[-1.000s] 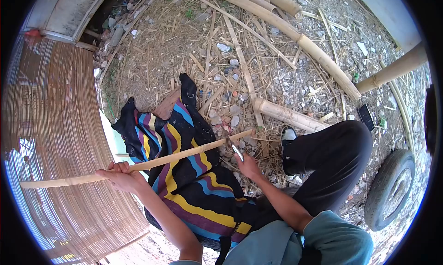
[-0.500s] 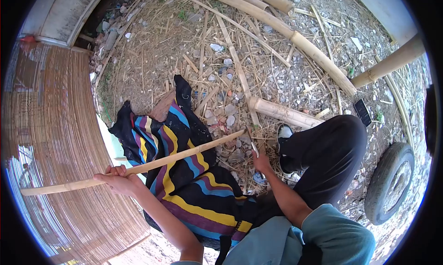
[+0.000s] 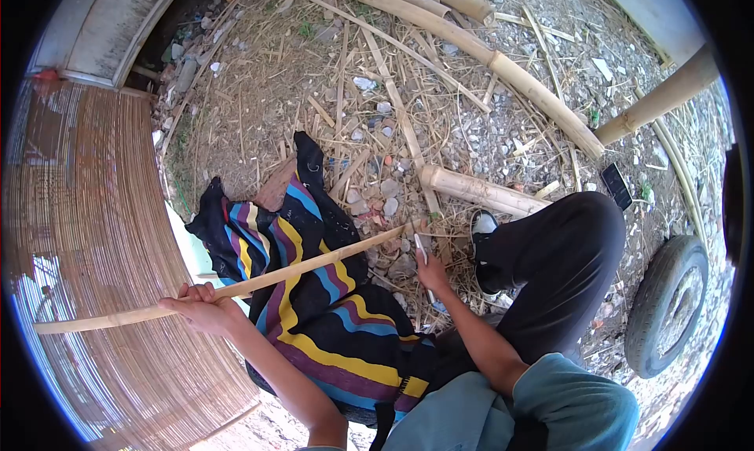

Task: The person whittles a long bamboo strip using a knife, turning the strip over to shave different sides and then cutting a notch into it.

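Note:
My left hand grips a long thin bamboo strip that runs from the lower left up to the middle, across a black cloth with blue, yellow and purple stripes lying over my lap. My right hand holds a small knife, blade up, right beside the strip's far end. My bent leg in black trousers is on the right.
A woven bamboo mat fills the left side. Thick bamboo poles and a short cut piece lie on gravel strewn with shavings. A tyre sits at right, a dark phone lies near my knee.
My right hand with the knife swung out to the right of the strip's tip, then came back close to it. The left hand kept its grip on the strip.

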Tool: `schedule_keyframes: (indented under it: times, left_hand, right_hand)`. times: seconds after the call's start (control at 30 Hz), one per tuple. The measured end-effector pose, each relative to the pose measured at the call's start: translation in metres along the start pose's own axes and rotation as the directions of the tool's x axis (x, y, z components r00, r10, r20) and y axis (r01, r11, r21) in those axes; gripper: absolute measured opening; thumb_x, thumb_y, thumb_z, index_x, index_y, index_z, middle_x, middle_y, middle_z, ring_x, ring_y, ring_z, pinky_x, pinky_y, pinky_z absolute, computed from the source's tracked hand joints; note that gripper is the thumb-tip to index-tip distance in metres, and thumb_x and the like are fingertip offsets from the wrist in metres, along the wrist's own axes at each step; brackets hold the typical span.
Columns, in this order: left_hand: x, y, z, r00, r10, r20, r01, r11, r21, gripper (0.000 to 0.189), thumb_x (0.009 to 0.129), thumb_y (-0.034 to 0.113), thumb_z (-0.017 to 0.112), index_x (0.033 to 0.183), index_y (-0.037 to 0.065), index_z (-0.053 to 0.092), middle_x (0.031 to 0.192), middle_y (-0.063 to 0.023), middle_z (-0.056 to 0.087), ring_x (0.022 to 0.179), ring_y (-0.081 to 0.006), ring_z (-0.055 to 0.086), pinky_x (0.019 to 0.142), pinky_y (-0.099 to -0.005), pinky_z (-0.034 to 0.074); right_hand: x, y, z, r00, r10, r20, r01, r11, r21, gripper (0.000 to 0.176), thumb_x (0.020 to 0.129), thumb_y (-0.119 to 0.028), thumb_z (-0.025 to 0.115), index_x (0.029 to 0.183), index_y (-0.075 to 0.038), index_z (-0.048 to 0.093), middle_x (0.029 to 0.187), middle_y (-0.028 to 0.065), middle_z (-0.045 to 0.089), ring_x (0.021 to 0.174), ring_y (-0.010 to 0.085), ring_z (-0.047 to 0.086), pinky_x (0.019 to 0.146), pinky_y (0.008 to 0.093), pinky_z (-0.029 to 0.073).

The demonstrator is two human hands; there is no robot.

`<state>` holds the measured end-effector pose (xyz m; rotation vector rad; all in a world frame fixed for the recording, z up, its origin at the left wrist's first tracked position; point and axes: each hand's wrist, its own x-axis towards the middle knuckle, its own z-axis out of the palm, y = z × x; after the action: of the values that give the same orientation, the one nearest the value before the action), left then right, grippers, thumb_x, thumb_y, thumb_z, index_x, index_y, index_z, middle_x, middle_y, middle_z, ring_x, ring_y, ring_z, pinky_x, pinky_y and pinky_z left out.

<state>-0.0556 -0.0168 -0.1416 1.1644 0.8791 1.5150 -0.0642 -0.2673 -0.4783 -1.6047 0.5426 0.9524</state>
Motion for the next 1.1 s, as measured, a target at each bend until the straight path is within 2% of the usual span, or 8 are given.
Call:
schedule_keyframes:
  times: [0.07,0.2,0.27,0.37,0.67,0.8,0.97,1.1]
  left_hand:
    - [-0.001,0.0,-0.001,1.0,0.006,0.007,-0.006,1.0,-0.002,0.055,0.087,0.055,0.046,0.076,0.001,0.045,0.053,0.0026,0.027,0.044,-0.0051,0.029,0.038,-0.0175,0.026]
    - [0.001,0.0,-0.004,1.0,-0.01,0.02,0.011,1.0,-0.029,0.054,0.087,0.054,0.047,0.075,0.001,0.044,0.053,0.0024,0.026,0.043,-0.0054,0.029,0.038,-0.0179,0.026]
    - [0.0,0.001,-0.004,1.0,-0.001,0.019,0.001,0.999,-0.032,0.054,0.087,0.054,0.047,0.075,0.001,0.044,0.052,0.0024,0.026,0.043,-0.0054,0.029,0.038,-0.0179,0.026]
    - [-0.001,0.002,-0.005,1.0,0.0,0.013,0.0,0.999,-0.037,0.053,0.087,0.053,0.047,0.074,0.002,0.044,0.052,0.0024,0.026,0.043,-0.0054,0.029,0.038,-0.018,0.026]
    - [0.002,0.0,-0.007,1.0,-0.007,0.008,0.007,0.999,-0.046,0.053,0.086,0.054,0.048,0.073,0.003,0.043,0.052,0.0031,0.025,0.043,-0.0052,0.029,0.037,-0.0181,0.025]
    - [-0.001,0.001,-0.006,1.0,0.0,-0.001,0.0,1.0,-0.025,0.054,0.086,0.055,0.048,0.074,0.002,0.044,0.052,0.0033,0.025,0.042,-0.0053,0.029,0.037,-0.0182,0.025]
    - [0.004,-0.001,-0.008,1.0,-0.002,-0.024,0.002,1.0,-0.01,0.055,0.086,0.054,0.048,0.075,0.001,0.045,0.052,0.0031,0.025,0.042,-0.0056,0.029,0.036,-0.0181,0.025]
    - [0.006,-0.002,-0.01,1.0,-0.013,-0.027,0.013,1.0,-0.024,0.055,0.087,0.054,0.047,0.075,0.0,0.045,0.051,0.003,0.025,0.043,-0.0058,0.029,0.036,-0.0182,0.025]
  right_hand:
    - [0.001,0.002,0.018,0.936,-0.351,-0.028,0.33,0.902,-0.277,0.044,0.091,-0.045,0.041,0.087,-0.002,0.047,0.055,0.0131,0.054,0.046,0.0251,0.057,0.046,0.038,0.045]
    - [-0.068,-0.053,0.02,0.889,-0.434,0.148,0.458,0.854,-0.247,0.036,0.092,-0.038,0.041,0.094,-0.002,0.045,0.058,0.0164,0.056,0.05,0.0304,0.059,0.051,0.0421,0.046]
    - [-0.082,-0.064,0.018,0.871,-0.378,0.312,0.455,0.862,-0.225,0.037,0.092,-0.035,0.043,0.099,0.001,0.044,0.077,0.0259,0.059,0.075,0.0442,0.058,0.065,0.0499,0.044]
    - [-0.071,-0.045,0.024,0.811,-0.537,0.23,0.584,0.752,-0.304,0.033,0.092,-0.032,0.043,0.098,0.0,0.045,0.07,0.0218,0.058,0.07,0.0407,0.059,0.063,0.0469,0.044]
    - [-0.072,-0.055,0.018,0.894,-0.391,0.219,0.442,0.852,-0.281,0.035,0.091,-0.033,0.046,0.099,0.001,0.046,0.07,0.024,0.058,0.072,0.0446,0.057,0.063,0.0487,0.043]
    - [-0.076,-0.057,0.017,0.864,-0.452,0.225,0.502,0.814,-0.293,0.036,0.091,-0.033,0.044,0.092,0.003,0.045,0.07,0.0275,0.057,0.071,0.0454,0.057,0.063,0.0504,0.045]
    - [-0.059,-0.045,0.006,0.91,-0.395,0.122,0.404,0.788,-0.465,0.037,0.091,-0.034,0.045,0.092,0.003,0.046,0.072,0.0288,0.058,0.073,0.0459,0.057,0.065,0.0513,0.045]
    - [-0.061,-0.044,0.009,0.907,-0.402,0.123,0.416,0.817,-0.398,0.039,0.09,-0.036,0.045,0.093,0.002,0.047,0.074,0.0289,0.058,0.075,0.0465,0.057,0.065,0.0518,0.045]
